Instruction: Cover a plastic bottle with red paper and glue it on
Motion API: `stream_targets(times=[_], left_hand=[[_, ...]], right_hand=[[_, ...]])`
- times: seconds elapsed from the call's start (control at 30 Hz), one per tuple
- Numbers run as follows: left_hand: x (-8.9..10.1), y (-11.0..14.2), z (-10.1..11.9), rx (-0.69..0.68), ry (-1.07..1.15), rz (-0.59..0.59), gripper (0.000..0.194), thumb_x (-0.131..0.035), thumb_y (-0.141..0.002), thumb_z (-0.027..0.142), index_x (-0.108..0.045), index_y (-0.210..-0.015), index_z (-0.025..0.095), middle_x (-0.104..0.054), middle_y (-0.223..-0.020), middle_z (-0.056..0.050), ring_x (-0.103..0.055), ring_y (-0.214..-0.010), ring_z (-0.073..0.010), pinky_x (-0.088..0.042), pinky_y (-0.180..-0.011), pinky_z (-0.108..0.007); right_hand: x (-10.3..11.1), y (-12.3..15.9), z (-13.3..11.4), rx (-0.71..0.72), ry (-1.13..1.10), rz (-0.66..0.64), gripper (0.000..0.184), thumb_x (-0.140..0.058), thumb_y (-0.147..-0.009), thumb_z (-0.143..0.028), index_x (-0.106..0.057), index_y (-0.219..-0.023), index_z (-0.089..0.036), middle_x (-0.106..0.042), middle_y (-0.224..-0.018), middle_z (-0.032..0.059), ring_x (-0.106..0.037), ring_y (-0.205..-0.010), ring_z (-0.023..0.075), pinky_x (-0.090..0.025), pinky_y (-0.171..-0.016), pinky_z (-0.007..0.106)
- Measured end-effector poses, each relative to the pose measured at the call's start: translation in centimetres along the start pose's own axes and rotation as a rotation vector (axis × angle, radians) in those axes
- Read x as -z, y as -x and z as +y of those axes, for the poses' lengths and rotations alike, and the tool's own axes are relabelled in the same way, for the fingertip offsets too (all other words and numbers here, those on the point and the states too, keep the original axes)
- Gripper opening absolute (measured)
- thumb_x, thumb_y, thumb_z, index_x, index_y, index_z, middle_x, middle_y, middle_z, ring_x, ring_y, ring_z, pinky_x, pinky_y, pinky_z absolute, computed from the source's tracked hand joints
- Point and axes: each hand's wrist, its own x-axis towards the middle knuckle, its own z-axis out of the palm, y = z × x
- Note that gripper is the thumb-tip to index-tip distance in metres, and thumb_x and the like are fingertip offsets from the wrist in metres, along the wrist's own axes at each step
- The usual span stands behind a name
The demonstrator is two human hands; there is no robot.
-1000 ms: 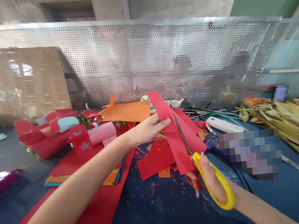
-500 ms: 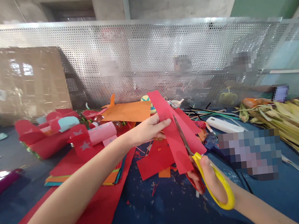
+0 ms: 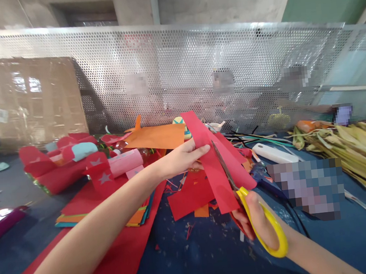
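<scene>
My left hand (image 3: 183, 156) pinches a sheet of red paper (image 3: 219, 185), thumb on top, near its upper middle. A long cut splits the sheet into a left strip and a right flap (image 3: 235, 166) that bends away. My right hand (image 3: 258, 216) has its thumb through the yellow loop of the scissors (image 3: 224, 167); their other, red loop is partly hidden behind the paper and fingers. The dark blades lie along the cut, pointing up and away from me. Below the held sheet, a red paper piece (image 3: 189, 199) and an orange scrap (image 3: 201, 211) rest on the dark blue table (image 3: 183, 263).
Left of my hands lie stacked coloured paper sheets (image 3: 139, 215) and red paper crafts with silver stars (image 3: 104, 176). Orange paper (image 3: 156, 136) is behind. A white glue gun (image 3: 274, 153) and dried husks (image 3: 344, 150) lie right. A perforated metal panel (image 3: 175, 68) and cardboard box (image 3: 32, 100) stand at the back.
The lower end of the paper strip and the right flap have shifted slightly right. My right fingers on the red loop have moved slightly down and right. My left hand keeps its place.
</scene>
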Motion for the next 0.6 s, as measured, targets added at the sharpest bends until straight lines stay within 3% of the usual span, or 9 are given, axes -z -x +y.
stream_targets(times=[0.17, 0.6], left_hand=[[-0.03, -0.09, -0.03, -0.009, 0.001, -0.014, 0.025, -0.057, -0.091, 0.032, -0.060, -0.111, 0.016, -0.069, -0.109, -0.010, -0.067, -0.098, -0.0212, -0.053, -0.082, -0.033], [-0.03, -0.10, -0.24, -0.031, 0.005, -0.011, 0.030, -0.059, -0.090, 0.033, -0.060, -0.115, 0.017, -0.068, -0.110, -0.010, -0.066, -0.095, -0.0209, -0.053, -0.083, -0.035]], right_hand=[[-0.07, -0.01, 0.13, 0.099, -0.134, 0.004, 0.071, -0.013, -0.073, -0.089, -0.032, -0.055, -0.024, -0.026, -0.041, -0.0086, -0.030, -0.030, 0.0064, -0.032, -0.035, 0.021], [-0.27, 0.15, -0.16, 0.079, -0.105, 0.035, 0.067, -0.016, -0.076, -0.087, -0.032, -0.053, -0.026, -0.026, -0.037, -0.0079, -0.029, -0.029, 0.0083, -0.027, -0.033, 0.024]])
